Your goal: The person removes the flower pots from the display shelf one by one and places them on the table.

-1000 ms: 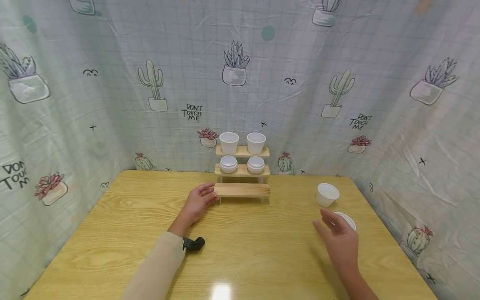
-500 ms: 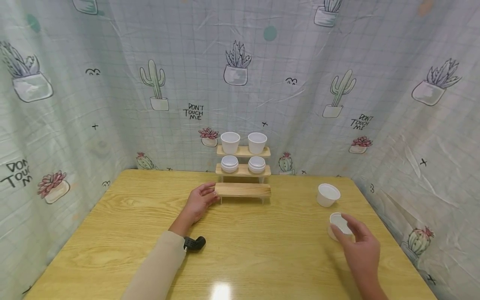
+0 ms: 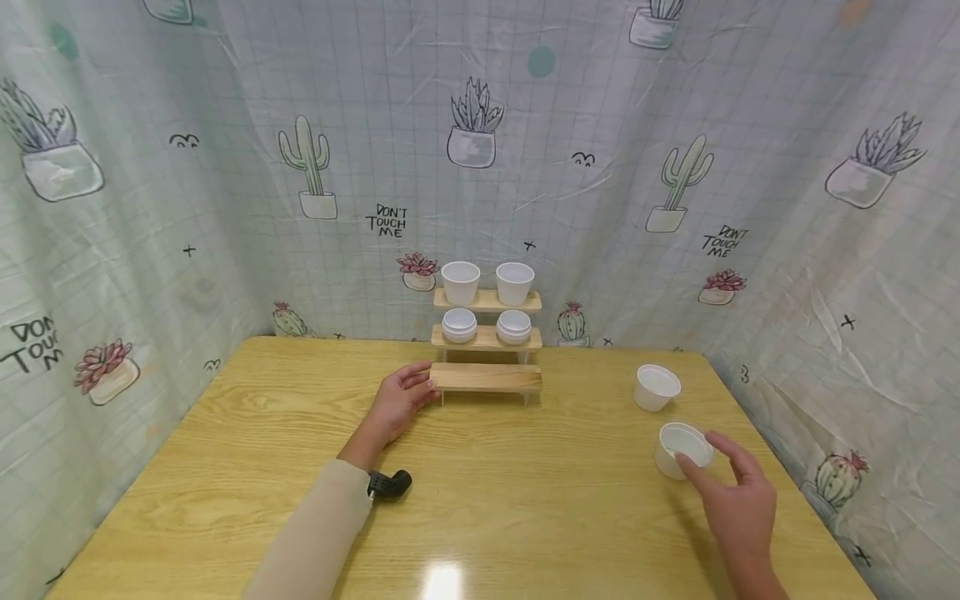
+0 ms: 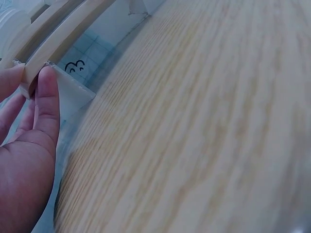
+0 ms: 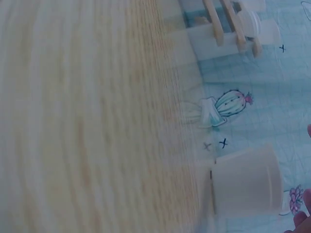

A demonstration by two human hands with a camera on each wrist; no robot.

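Observation:
My left hand (image 3: 396,407) pinches the left end of the lowest wooden step (image 3: 486,377) of a small three-tier display stand. In the left wrist view, thumb and fingers (image 4: 47,85) lie on both faces of that step's end (image 4: 30,77). On the right of the table, my right hand (image 3: 738,500) has thumb and index finger spread beside a white cup (image 3: 672,458). The thumb overlaps the cup's rim in the head view; contact is unclear. In the right wrist view, fingertips (image 5: 307,196) show at the edge, apart from a white cup (image 5: 248,187).
Two tall white cups (image 3: 461,283) stand on the top step, and two shorter white bowls (image 3: 459,327) on the middle one. Another white cup (image 3: 656,389) stands behind the near one. A patterned curtain (image 3: 360,167) surrounds the back and sides of the wooden table (image 3: 510,500).
My right hand has moved right and toward me, first passing over the near cup and uncovering it. The left hand stays on the stand.

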